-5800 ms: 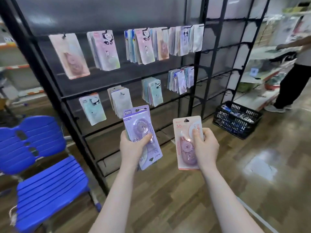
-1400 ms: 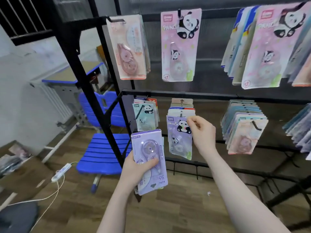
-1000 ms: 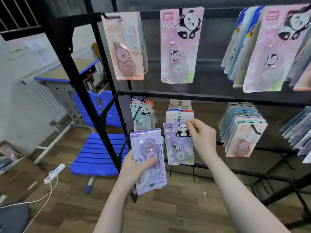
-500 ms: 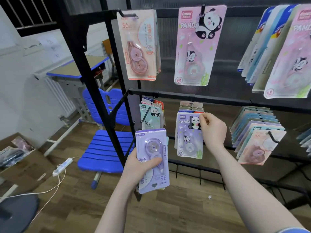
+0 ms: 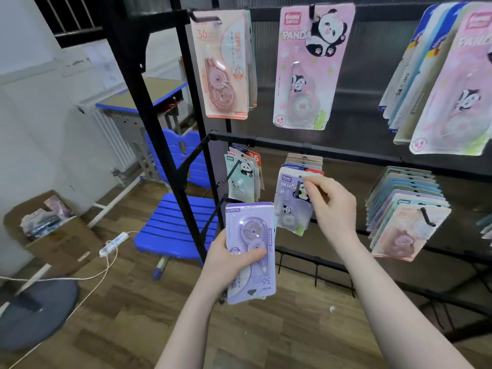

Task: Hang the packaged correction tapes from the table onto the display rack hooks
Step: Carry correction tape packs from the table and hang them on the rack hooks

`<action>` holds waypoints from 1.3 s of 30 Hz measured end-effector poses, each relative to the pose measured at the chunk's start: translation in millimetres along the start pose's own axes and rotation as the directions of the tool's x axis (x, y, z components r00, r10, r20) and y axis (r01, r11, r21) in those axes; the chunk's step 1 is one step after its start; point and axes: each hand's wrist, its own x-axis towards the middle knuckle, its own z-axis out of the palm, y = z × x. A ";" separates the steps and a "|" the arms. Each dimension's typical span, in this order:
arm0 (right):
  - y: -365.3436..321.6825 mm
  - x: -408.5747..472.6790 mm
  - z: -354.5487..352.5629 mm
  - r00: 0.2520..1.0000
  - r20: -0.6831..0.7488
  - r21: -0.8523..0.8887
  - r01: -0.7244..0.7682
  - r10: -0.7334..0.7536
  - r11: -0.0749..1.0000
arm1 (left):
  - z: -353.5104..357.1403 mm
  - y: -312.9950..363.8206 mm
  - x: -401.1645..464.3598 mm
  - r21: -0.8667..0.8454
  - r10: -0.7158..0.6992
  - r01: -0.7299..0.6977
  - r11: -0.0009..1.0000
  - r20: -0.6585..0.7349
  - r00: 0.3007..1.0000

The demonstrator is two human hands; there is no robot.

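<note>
Two hands up at the black display rack [image 5: 346, 157]. Left hand [image 5: 229, 265] grips a lilac correction tape pack [image 5: 250, 251], upside down, just below the middle rail. Right hand [image 5: 332, 206] pinches the top of the purple panda pack [image 5: 291, 201] at its hook [image 5: 297, 186]. Blue chair [image 5: 173, 222] left of rack.

rack [image 5: 170, 123]: packs hang in two rows on its hooks | chair [image 5: 175, 227]: on the floor left of the rack | desk [image 5: 138, 98]: behind the chair | box [image 5: 53, 235]: on the floor, far left
</note>
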 end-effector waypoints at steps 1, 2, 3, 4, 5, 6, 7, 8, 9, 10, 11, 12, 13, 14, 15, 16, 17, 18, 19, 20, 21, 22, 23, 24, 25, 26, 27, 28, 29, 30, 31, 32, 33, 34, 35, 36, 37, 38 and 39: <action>-4.4 -3.5 0.1 0.999 0.051 0.046 0.008 -0.011 0.999 | 2.5 -2.0 -2.6 0.003 -0.002 0.002 1.000 0.007 1.000; -9.1 -6.1 0.4 0.993 0.114 0.088 0.011 -0.021 0.996 | 4.3 -3.6 -5.0 0.005 -0.002 0.002 1.000 0.019 1.000; -13.1 -7.8 2.1 0.981 0.192 0.124 0.005 -0.029 0.992 | 4.9 -5.2 -6.9 0.009 -0.001 0.000 1.000 0.031 1.000; -18.0 -9.4 3.8 0.958 0.285 0.151 -0.013 -0.030 0.989 | 4.5 -6.3 -8.0 0.013 0.003 -0.004 1.000 0.043 0.999; -22.6 -10.3 6.5 0.926 0.377 0.164 -0.039 -0.026 0.986 | 2.8 -7.5 -8.1 0.017 0.009 -0.010 1.000 0.053 0.999; -27.2 -10.7 9.3 0.890 0.456 0.162 -0.052 -0.028 0.985 | 0.2 -8.2 -7.1 0.021 0.019 -0.020 1.000 0.062 0.998; -31.1 -10.0 12.9 0.858 0.513 0.145 -0.049 -0.032 0.988 | -3.0 -8.1 -5.1 0.022 0.030 -0.032 0.999 0.070 0.997; -35.4 -9.3 16.5 0.835 0.549 0.122 -0.038 -0.036 0.992 | -7.1 -7.3 -2.3 0.022 0.042 -0.044 0.999 0.079 0.996; -39.1 -7.9 20.9 0.827 0.562 0.100 -0.027 -0.034 0.995 | -11.8 -5.8 1.1 0.017 0.050 -0.052 0.999 0.089 0.995; -42.7 -6.6 25.6 0.832 0.554 0.086 -0.023 -0.028 0.996 | -17.9 -5.0 5.1 0.006 0.051 -0.051 0.999 0.095 0.994; -46.1 -5.1 30.7 0.852 0.523 0.078 -0.035 -0.011 0.996 | -25.5 -4.7 9.7 -0.008 0.047 -0.047 0.999 0.093 0.994; -49.8 -3.8 35.4 0.882 0.471 0.084 -0.066 0.019 0.994 | -35.0 -4.4 14.8 -0.017 0.044 -0.043 0.999 0.083 0.996; -52.9 -2.2 40.1 0.916 0.396 0.105 -0.114 0.064 0.988 | -45.7 -4.1 20.3 -0.017 0.047 -0.046 0.999 0.069 0.997; -56.6 -0.6 44.5 0.942 0.315 0.141 -0.167 0.116 0.976 | -58.0 -4.1 26.3 -0.014 0.055 -0.055 0.998 0.055 0.997; -59.4 0.7 49.6 0.956 0.238 0.178 -0.214 0.169 0.961 | -70.7 -3.8 32.4 -0.017 0.065 -0.064 0.998 0.045 0.997; -62.4 0.4 54.3 0.961 0.176 0.207 -0.249 0.215 0.946 | -83.0 -2.8 37.9 -0.033 0.072 -0.070 0.997 0.035 0.997; -64.2 -1.1 59.8 0.958 0.130 0.231 -0.280 0.256 0.932 | -94.7 -1.3 43.3 -0.054 0.081 -0.079 0.995 0.027 0.996; -65.8 -4.4 65.1 0.949 0.106 0.257 -0.314 0.297 0.914 | -105.2 0.4 48.3 -0.072 0.091 -0.089 0.993 0.024 0.996; -66.1 -9.0 70.6 0.935 0.101 0.280 -0.356 0.341 0.892 | -113.0 2.5 52.5 -0.085 0.101 -0.098 0.992 0.023 0.995; -65.3 -15.0 75.8 0.916 0.110 0.296 -0.400 0.385 0.867 | -120.3 3.6 56.6 -0.094 0.108 -0.106 0.990 0.019 0.994; -63.0 -21.2 80.6 0.898 0.118 0.288 -0.440 0.424 0.851 | -126.7 3.8 60.4 -0.097 0.115 -0.113 0.989 0.016 0.993; -59.7 -27.1 84.1 0.887 0.116 0.249 -0.461 0.447 0.852 | -132.4 3.4 64.1 -0.089 0.120 -0.118 0.989 0.014 0.993; -57.0 -32.2 86.6 0.886 0.104 0.191 -0.463 0.451 0.865 | -137.0 3.2 67.1 -0.069 0.124 -0.122 0.990 0.020 0.992; -56.0 -35.8 88.3 0.894 0.086 0.140 -0.448 0.440 0.883 | -140.7 3.1 69.8 -0.040 0.126 -0.125 0.991 0.033 0.991; -56.3 -38.2 90.2 0.908 0.069 0.101 -0.418 0.412 0.903 | -142.6 2.8 72.0 -0.011 0.126 -0.126 0.992 0.056 0.990; -57.1 -39.2 92.0 0.930 0.055 0.057 -0.366 0.363 0.929 | -142.8 2.4 73.8 0.016 0.125 -0.127 0.992 0.081 0.989; -58.3 -38.6 94.5 0.956 0.048 -0.012 -0.291 0.291 0.957 | -141.9 1.5 75.4 0.044 0.125 -0.130 0.991 0.106 0.987; -60.4 -37.1 96.9 0.979 0.067 -0.089 -0.187 0.193 0.978 | -140.2 0.7 76.4 0.074 0.126 -0.136 0.988 0.129 0.984; -61.8 -34.3 100.3 0.989 0.117 -0.158 -0.075 0.094 0.985 | -137.6 0.3 77.1 0.098 0.130 -0.146 0.984 0.150 0.980; -62.5 -31.9 104.1 0.980 0.196 -0.208 0.020 0.022 0.978 | -135.2 -0.5 77.7 0.116 0.134 -0.155 0.981 0.168 0.977; -62.9 -29.8 107.7 0.961 0.275 -0.241 0.086 -0.017 0.967 | -132.6 -1.1 78.9 0.130 0.139 -0.164 0.978 0.184 0.973; -62.7 -28.5 110.7 0.942 0.332 -0.256 0.129 -0.038 0.958 | -130.5 -1.8 80.3 0.143 0.143 -0.172 0.975 0.195 0.970; -62.7 -28.2 112.8 0.929 0.367 -0.245 0.145 -0.047 0.958 | -128.8 -2.5 81.7 0.154 0.147 -0.179 0.972 0.201 0.968; -63.1 -28.3 113.9 0.923 0.381 -0.223 0.142 -0.048 0.964 | -127.7 -3.1 83.2 0.159 0.152 -0.186 0.970 0.202 0.968; -62.9 -28.8 114.4 0.923 0.383 -0.198 0.115 -0.031 0.973 | -126.6 -3.4 84.6 0.160 0.156 -0.189 0.969 0.200 0.967; -61.0 -29.6 114.8 0.924 0.382 -0.169 0.067 0.003 0.983 | -125.8 -3.4 86.1 0.155 0.157 -0.189 0.970 0.198 0.968; -59.3 -30.7 114.9 0.924 0.382 -0.132 0.016 0.036 0.991 | -124.7 -3.3 87.1 0.146 0.158 -0.189 0.971 0.199 0.967; -57.1 -31.7 114.6 0.922 0.382 -0.093 -0.030 0.063 0.995 | -123.2 -3.6 87.9 0.135 0.158 -0.187 0.973 0.204 0.966; -54.2 -32.5 114.2 0.920 0.380 -0.061 -0.072 0.090 0.996 | -121.6 -3.8 88.4 0.125 0.156 -0.185 0.975 0.210 0.965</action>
